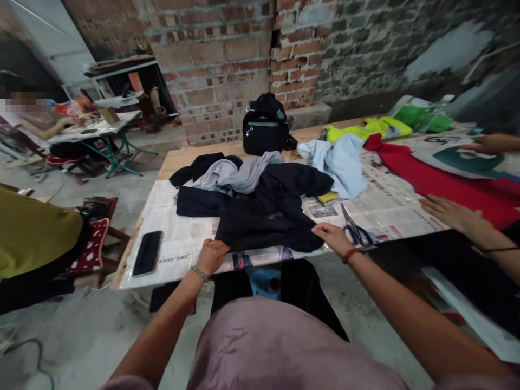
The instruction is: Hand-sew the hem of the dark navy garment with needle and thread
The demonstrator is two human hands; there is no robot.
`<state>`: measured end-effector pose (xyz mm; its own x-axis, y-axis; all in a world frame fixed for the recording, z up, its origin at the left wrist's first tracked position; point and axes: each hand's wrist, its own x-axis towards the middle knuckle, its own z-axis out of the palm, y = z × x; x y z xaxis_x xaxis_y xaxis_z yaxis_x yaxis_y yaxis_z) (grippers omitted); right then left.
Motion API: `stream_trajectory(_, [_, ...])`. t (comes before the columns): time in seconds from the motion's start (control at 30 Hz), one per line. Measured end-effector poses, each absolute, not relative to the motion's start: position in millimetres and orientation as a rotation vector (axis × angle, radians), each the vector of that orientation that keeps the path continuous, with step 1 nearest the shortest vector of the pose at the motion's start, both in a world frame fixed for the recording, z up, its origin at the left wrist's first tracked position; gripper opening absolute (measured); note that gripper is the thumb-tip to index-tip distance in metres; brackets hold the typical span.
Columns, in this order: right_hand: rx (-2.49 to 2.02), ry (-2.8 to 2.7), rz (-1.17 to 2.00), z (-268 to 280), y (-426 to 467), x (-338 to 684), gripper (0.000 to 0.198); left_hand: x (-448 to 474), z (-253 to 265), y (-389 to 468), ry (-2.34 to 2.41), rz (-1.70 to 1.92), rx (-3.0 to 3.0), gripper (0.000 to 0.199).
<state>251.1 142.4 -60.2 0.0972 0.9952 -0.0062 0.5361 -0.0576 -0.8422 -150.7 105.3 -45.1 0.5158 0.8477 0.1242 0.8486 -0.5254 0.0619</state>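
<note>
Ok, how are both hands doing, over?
Left hand, right hand: pinching dark garment at opposite sides. Garment creased, far part bunched. Scissors close beside right hand.

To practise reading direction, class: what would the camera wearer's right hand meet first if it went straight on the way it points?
The right hand points leftward into the black cloth, whose edge it pinches, so more of that cloth would likely come first; depth is unclear.
</note>
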Motion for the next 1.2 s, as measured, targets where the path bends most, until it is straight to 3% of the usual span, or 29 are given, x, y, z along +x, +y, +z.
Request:
stream_trajectory(0.27, [-1.56,-1.948,0.731,-68.3,114.8,246.4,0.03,-181.8,-45.7,44.4,-1.487,-0.161,-2.76,0.011])
stream_trajectory(0.43, [-1.59,-1.961,0.688,-74.3,115.0,243.2,0.031,-173.4,-48.3,37.0,-1.619,-0.301,-2.743,0.035])
stream_trajectory(0.53, [-1.563,-1.982,0.663,-75.5,115.9,244.0,0.03,-162.2,-46.7,43.0,-1.654,-0.366,-2.751,0.035])
stream_trajectory(0.73, [-1.559,-1.977,0.613,-82.7,117.4,246.9,0.025,-136.3,-47.0,47.5,-1.503,-0.205,-2.866,0.052])
stream_trajectory(0.93, [-1.534,-1.945,0.629,-82.9,121.6,251.1,0.021,-118.5,-59.6,36.3,-1.413,-0.021,-2.768,0.018])
stream_trajectory(1.2, [-1.429,-1.901,0.635,-67.2,120.2,250.2,0.014,-100.5,-53.5,53.3,-1.626,-0.551,-2.512,0.019])
